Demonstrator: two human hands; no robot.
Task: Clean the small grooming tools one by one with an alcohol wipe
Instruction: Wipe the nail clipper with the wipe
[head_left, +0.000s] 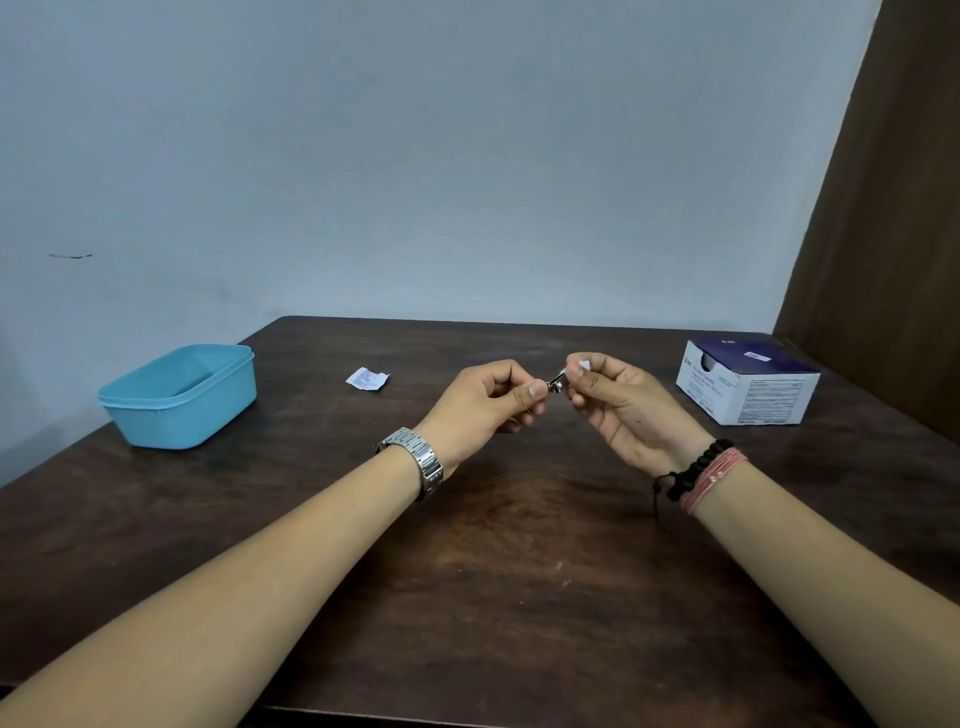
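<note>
A small shiny metal grooming tool (556, 386), probably a nail clipper, is held in the air above the middle of the dark wooden table (519, 545). My left hand (493, 402) pinches its near end between thumb and forefinger. My right hand (618, 402) grips the other end, with a bit of white wipe (584, 365) showing between its fingertips. Most of the tool and the wipe are hidden by my fingers.
A light blue plastic tub (182, 397) stands open at the table's left; its contents cannot be made out. A torn white wipe wrapper (367, 378) lies behind my left hand. A blue-and-white box (748, 382) sits at the right, near a brown curtain (893, 260).
</note>
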